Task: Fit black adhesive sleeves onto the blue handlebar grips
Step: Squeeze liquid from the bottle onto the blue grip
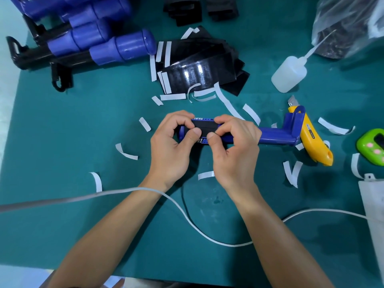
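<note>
Right now, your left hand (172, 146) and right hand (234, 150) both clamp the blue grip (276, 138), which lies crosswise on the green mat (83, 132). Fingers curl over its far side. Both thumbs press on the black sleeve (205, 128), which sits on the grip's left part, between your hands. The grip's right end sticks out bare past your right hand.

- Yellow knife (313, 138): touching the grip's right end, blade tip pointing away from you.
- Heap of loose black sheets (199, 67): beyond the grip, well apart.
- White paper strips (228, 102): scattered all round the grip.
- More blue handles (122, 48): beyond the grip, to its left, piled.
- Squeeze bottle (291, 74): beyond the grip's right end, lying tilted.
- White cable (187, 217): nearer you than the grip, crossing your left wrist.
</note>
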Action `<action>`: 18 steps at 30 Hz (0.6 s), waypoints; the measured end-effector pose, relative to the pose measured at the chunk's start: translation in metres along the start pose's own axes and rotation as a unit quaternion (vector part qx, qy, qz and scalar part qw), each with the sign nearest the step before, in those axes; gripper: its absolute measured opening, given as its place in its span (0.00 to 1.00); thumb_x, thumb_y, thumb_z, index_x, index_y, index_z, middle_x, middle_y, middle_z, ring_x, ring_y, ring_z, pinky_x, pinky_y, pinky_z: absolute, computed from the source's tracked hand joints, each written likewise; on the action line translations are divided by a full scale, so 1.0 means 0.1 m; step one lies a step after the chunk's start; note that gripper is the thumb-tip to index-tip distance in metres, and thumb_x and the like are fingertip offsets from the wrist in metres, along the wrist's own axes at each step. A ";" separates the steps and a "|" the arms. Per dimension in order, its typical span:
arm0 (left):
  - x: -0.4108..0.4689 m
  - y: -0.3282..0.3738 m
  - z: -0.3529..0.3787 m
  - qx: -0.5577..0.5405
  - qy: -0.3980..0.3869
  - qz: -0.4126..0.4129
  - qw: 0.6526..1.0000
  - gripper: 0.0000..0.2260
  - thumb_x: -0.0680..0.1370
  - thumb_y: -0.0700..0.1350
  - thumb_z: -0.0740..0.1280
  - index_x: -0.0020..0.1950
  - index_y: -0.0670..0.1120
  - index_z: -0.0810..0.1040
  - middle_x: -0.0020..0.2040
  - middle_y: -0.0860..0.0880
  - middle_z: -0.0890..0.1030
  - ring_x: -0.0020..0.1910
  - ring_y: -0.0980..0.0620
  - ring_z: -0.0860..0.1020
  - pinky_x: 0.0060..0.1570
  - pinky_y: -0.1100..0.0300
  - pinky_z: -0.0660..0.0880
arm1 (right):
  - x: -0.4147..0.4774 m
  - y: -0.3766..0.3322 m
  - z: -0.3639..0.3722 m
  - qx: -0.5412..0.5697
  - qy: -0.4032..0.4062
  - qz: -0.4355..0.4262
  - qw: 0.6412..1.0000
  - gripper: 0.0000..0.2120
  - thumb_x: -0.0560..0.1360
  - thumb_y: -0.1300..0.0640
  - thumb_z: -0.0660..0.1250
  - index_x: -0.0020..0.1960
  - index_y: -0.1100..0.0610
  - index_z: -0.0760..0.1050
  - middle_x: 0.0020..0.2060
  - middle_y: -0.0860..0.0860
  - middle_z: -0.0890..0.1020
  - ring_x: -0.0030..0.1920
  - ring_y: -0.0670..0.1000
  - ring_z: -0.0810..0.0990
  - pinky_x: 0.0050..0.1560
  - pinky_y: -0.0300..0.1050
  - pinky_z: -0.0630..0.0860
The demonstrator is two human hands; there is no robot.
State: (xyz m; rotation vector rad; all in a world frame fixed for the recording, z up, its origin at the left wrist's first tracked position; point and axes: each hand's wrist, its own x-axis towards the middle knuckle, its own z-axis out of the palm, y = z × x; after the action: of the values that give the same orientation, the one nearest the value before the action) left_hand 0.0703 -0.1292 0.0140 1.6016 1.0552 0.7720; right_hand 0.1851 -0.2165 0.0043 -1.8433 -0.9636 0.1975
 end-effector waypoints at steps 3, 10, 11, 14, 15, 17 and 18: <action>-0.01 -0.01 0.01 0.008 0.006 0.005 1.000 0.11 0.77 0.39 0.71 0.44 0.55 0.77 0.54 0.56 0.82 0.54 0.55 0.79 0.55 0.61 0.73 | 0.01 -0.01 0.00 -0.004 -0.001 -0.001 1.000 0.06 0.75 0.58 0.71 0.43 0.55 0.74 0.53 0.41 0.83 0.54 0.45 0.76 0.62 0.40 0.62; -0.04 -0.01 -0.03 0.046 -0.034 0.024 0.998 0.15 0.73 0.48 0.75 0.57 0.60 0.76 0.55 0.59 0.80 0.55 0.49 0.80 0.56 0.58 0.76 | -0.01 0.00 0.01 -0.004 0.004 -0.006 1.000 0.06 0.77 0.58 0.70 0.44 0.55 0.74 0.53 0.41 0.82 0.53 0.43 0.74 0.62 0.40 0.62; -0.02 -0.01 -0.06 0.061 -0.052 0.034 0.996 0.18 0.72 0.48 0.77 0.59 0.60 0.77 0.57 0.59 0.79 0.57 0.49 0.80 0.57 0.59 0.76 | -0.01 0.00 0.01 -0.001 0.005 -0.006 1.000 0.05 0.77 0.58 0.69 0.44 0.54 0.74 0.53 0.40 0.81 0.54 0.40 0.73 0.62 0.39 0.62; 0.04 -0.03 -0.10 0.076 -0.084 0.045 0.993 0.23 0.69 0.45 0.81 0.62 0.56 0.82 0.60 0.58 0.77 0.61 0.54 0.78 0.60 0.63 0.75 | -0.01 0.03 0.03 0.005 0.007 -0.002 1.000 0.05 0.77 0.57 0.69 0.44 0.54 0.74 0.54 0.37 0.80 0.55 0.35 0.70 0.62 0.40 0.63; 0.04 -0.03 -0.10 0.070 -0.082 0.036 0.993 0.23 0.68 0.43 0.82 0.61 0.55 0.83 0.59 0.58 0.77 0.61 0.56 0.78 0.59 0.64 0.75 | -0.01 0.04 0.03 0.005 0.008 -0.002 1.000 0.05 0.77 0.58 0.69 0.44 0.54 0.74 0.54 0.37 0.80 0.55 0.34 0.70 0.62 0.40 0.63; 0.05 -0.03 -0.09 0.057 -0.072 0.026 0.995 0.23 0.67 0.40 0.83 0.59 0.56 0.84 0.58 0.57 0.77 0.60 0.56 0.79 0.58 0.65 0.75 | -0.02 0.04 0.04 0.004 0.011 -0.003 1.000 0.05 0.77 0.58 0.69 0.44 0.54 0.74 0.54 0.37 0.79 0.54 0.35 0.70 0.62 0.40 0.63; 0.04 -0.03 -0.09 0.053 -0.066 0.024 0.996 0.24 0.67 0.39 0.83 0.58 0.56 0.85 0.58 0.57 0.78 0.59 0.56 0.79 0.58 0.65 0.76 | -0.02 0.04 0.04 0.003 0.011 -0.003 1.000 0.05 0.77 0.58 0.69 0.44 0.53 0.74 0.53 0.37 0.79 0.54 0.35 0.70 0.62 0.40 0.63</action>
State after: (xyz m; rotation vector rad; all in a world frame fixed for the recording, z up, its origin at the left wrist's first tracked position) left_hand 0.0637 -0.1220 0.0134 1.7496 0.9794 0.6422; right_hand 0.1838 -0.2158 -0.0014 -1.8341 -0.9514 0.1759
